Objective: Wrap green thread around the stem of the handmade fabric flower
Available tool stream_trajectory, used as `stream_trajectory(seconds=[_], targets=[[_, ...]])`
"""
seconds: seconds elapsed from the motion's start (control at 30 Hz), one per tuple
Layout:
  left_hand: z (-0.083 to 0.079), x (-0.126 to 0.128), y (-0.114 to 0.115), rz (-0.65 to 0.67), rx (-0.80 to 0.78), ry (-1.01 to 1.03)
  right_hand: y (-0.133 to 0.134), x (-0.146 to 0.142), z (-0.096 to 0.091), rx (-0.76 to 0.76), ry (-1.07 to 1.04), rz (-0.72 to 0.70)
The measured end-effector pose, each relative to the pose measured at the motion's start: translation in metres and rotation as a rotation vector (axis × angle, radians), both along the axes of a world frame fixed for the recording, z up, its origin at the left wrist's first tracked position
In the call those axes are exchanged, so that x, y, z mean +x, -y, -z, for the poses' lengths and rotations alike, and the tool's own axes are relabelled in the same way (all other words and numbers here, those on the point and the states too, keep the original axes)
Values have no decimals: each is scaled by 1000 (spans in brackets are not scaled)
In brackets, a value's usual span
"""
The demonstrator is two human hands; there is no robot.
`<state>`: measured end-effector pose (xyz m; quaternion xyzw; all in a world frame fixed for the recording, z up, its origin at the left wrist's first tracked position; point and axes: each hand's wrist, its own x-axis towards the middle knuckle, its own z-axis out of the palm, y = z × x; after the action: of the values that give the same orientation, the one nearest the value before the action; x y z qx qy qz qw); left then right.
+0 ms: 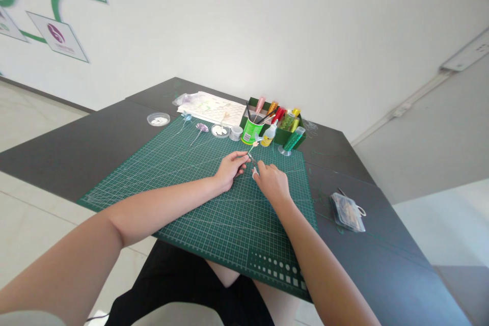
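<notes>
You are working over a green cutting mat (244,224) that is lying on the dark table (397,244), both forearms reaching forward across it. Your left hand (231,169) is pinching the thin stem of a small flower (255,144) between thumb and forefinger, its other fingers curling loosely below. The flower is standing up just beyond your fingertips, near the far edge of the mat, in front of the green can (250,135) and the glue bottle (268,135). Your right hand (273,182) is gripping small scissors (255,173) by their pale handle, fingers closing around it, and the metal end is meeting the stem beside your left fingertips; whether the blades are touching it you cannot tell at this size.

Beyond your hands, a purple flower (202,127) and a blue flower (186,116) are lying on the mat to the left. A clear dish (220,136) is holding white pieces beside a small tub (236,134), and the can is carrying dark-handled tools. Behind the bottle, a dark green box (280,138) is holding coloured rolls, with a green roll (293,140) standing in front. A clear plastic case (347,212) is resting on the table to your right.
</notes>
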<state>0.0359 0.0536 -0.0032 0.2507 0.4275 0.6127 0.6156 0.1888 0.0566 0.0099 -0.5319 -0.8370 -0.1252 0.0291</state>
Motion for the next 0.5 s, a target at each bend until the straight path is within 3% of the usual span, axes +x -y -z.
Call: stream_trajectory(seconds=[0.5], targets=[[-3, 0, 1, 10, -35, 20, 2, -1, -3, -42, 16, 44]])
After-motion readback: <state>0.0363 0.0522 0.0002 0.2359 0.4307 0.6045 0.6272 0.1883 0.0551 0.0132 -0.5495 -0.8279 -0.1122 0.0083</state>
